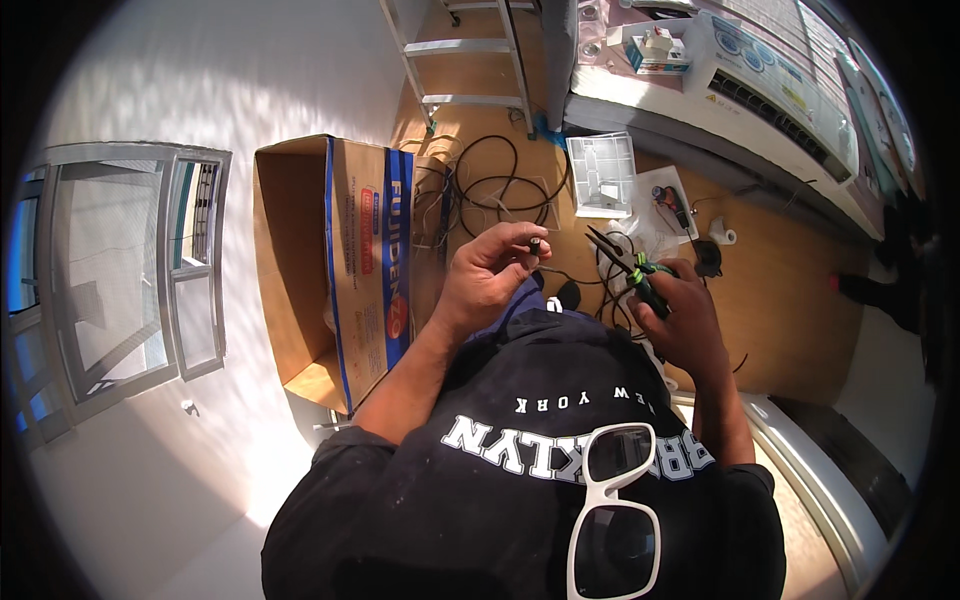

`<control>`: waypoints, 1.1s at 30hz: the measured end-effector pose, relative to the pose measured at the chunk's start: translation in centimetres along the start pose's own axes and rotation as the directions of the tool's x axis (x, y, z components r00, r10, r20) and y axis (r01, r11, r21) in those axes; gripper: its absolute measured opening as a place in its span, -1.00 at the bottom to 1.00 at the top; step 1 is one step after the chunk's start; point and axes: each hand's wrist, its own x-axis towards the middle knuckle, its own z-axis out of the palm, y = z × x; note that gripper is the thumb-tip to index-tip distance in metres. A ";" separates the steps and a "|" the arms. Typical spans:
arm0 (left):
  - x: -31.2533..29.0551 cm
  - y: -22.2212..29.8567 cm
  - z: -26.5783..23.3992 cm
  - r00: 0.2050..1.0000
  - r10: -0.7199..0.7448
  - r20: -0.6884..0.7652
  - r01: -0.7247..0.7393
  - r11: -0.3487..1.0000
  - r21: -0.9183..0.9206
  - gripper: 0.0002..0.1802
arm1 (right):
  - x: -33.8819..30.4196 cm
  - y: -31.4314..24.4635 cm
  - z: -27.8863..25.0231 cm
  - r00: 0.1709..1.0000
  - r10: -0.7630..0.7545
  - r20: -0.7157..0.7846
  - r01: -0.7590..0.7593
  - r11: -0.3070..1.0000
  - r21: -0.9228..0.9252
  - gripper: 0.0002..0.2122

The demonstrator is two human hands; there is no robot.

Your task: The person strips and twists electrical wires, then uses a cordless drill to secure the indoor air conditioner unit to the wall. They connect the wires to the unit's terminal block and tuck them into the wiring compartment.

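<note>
My left hand (484, 282) pinches the end of a black cable (535, 246) between thumb and fingers, in front of my chest. Its cut tip points up out of the grip. In my right hand (688, 318) is a pair of long-nose pliers (620, 258) with green and black handles. The jaws look slightly apart and point up and to the left, toward the cable end but not touching it. Below the hands, more black cable (580, 281) runs between them toward the floor.
A large open cardboard box (365, 270) stands at left. Beyond it lies coiled black cable (513, 180) near a stepladder (465, 47). On the floor are a white plastic tray (603, 165) and a tape roll (729, 237). An air conditioner unit (775, 100) rests at upper right.
</note>
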 end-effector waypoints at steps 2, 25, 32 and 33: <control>-0.6 0.2 1.1 1.000 0.029 0.000 -0.029 0.999 0.023 -0.63 | -1.3 -0.2 0.8 0.997 -0.001 -0.081 0.008 0.996 0.093 -0.81; -1.6 1.3 4.7 1.000 0.002 0.014 -0.002 1.000 -0.002 -0.69 | -5.0 -0.7 2.0 0.989 -0.016 -0.148 0.028 0.996 0.084 -0.81; -1.3 1.9 4.6 0.999 0.033 0.044 -0.032 0.999 -0.013 -0.69 | -3.8 -0.3 2.1 0.959 -0.189 -0.212 0.219 0.967 0.128 -0.82; -1.3 2.0 4.5 0.999 0.008 0.048 -0.007 1.000 -0.029 -0.70 | -3.8 -0.1 2.2 0.963 -0.184 -0.196 0.214 0.966 0.146 -0.82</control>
